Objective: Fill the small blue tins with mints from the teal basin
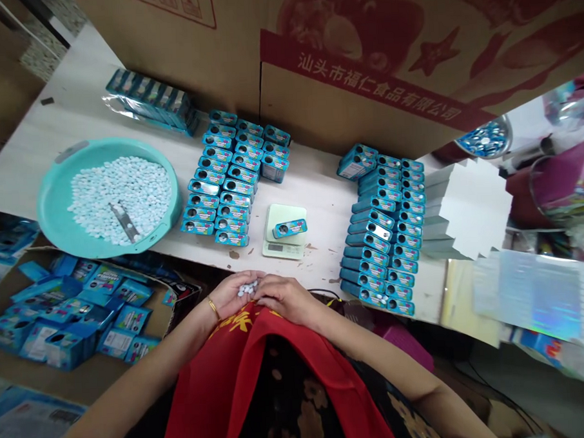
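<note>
My left hand (228, 294) is cupped near the table's front edge, with several pale blue candies (248, 288) in its palm. Close beside it, the curled fingers of my right hand (284, 298) meet the left hand's fingers; what they pinch, if anything, is hidden. Just beyond both hands, a small blue candy box (290, 229) lies on a pale green digital scale (276, 249). To the left, a turquoise basin (54, 216) contains many pale candies (107, 188) and a flat metal scoop-like strip (124, 222).
Rows of blue boxes stand left (230, 187) and right (371, 254) of the scale. Large cardboard cartons (311, 115) wall off the back. An open carton (86, 380) of blue packs sits below left. White card pieces (480, 204) and shiny sheets (537, 292) lie right.
</note>
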Tool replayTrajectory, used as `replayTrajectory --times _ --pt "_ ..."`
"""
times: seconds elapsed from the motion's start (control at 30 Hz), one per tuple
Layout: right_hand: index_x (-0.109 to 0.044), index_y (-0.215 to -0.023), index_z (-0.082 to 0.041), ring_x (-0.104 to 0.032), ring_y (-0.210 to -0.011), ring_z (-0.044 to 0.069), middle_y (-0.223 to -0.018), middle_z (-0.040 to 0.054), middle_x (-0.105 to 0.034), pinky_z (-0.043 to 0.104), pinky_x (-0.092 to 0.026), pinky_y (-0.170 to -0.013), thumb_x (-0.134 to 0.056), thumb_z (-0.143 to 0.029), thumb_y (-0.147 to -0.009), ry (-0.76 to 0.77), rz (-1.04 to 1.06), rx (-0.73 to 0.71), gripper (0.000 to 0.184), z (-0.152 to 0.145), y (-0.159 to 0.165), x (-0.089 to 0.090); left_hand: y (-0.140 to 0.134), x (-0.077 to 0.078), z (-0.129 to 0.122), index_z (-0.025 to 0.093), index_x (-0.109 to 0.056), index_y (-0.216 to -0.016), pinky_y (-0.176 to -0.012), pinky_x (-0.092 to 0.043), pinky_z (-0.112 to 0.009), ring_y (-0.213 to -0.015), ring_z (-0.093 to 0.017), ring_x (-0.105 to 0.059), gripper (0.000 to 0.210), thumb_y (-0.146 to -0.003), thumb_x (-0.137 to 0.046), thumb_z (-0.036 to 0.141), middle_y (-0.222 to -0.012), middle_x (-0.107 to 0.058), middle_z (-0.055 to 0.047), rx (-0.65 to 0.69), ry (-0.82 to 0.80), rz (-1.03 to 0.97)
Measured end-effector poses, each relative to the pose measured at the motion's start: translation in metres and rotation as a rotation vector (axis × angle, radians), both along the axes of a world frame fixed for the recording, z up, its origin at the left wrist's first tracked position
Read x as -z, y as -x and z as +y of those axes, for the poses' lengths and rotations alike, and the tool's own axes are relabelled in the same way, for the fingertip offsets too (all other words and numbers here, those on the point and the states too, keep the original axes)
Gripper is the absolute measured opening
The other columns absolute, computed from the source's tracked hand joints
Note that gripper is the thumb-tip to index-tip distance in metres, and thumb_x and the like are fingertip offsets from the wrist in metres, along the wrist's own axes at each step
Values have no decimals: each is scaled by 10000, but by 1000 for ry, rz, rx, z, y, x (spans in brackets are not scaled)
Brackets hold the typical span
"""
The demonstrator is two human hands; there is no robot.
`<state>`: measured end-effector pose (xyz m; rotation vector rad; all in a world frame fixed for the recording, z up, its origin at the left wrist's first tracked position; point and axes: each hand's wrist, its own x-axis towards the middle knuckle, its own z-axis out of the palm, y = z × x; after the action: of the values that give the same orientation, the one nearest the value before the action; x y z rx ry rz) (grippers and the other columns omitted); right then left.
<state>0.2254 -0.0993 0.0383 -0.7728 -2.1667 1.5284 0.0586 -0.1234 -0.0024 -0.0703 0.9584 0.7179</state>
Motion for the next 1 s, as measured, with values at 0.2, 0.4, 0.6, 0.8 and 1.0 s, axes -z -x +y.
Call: replayTrajectory --times 0.2,0.4,0.6,0.8,1.0 --pt "-614 -870 -204 -554 -831 118 -856 38 -600 235 -452 -755 -484 -185 -807 -107 -54 124 146 18 -11 -4 1 2 -2 48 -622 -893 -526 -446 -182 -636 -123 -586 204 -719 -519 70 -755 -638 -108 28 -33 -39" --pt "-618 -892 -209 -544 -874 140 -872 41 -601 274 -441 -802 -480 -209 -810 -287 -129 467 161 72 -23 13 1 -1 -2 44 -607 -915 -500 -439 -177 -660 -135 -603 219 -714 -525 73 -815 -643 -143 48 -29 -12" --pt "-603 -969 -218 -528 -914 162 -943 54 -583 320 -446 -807 -460 -253 -821 -368 -238 637 208 83 -45 21 6 0 -4 47 -598 -928 -524 -460 -195 -674 -145 -610 225 -722 -510 65 -818 -641 -139 2 -1 -6" --pt "-615 -910 -199 -530 -866 154 -905 53 -569 283 -479 -678 -475 -230 -800 -321 -234 758 180 71 -71 29 9 2 -4 39 -588 -934 -512 -461 -182 -666 -139 -609 224 -732 -495 65 -804 -640 -129 -21 46 -8" --pt "-519 -1102 -233 -494 -950 170 -1081 62 -497 303 -481 -702 -541 -219 -737 -263 -254 669 366 81 -76 41 9 3 -1 43 -570 -970 -555 -486 -197 -721 -160 -624 269 -709 -508 36 -835 -642 -138 -60 80 3"
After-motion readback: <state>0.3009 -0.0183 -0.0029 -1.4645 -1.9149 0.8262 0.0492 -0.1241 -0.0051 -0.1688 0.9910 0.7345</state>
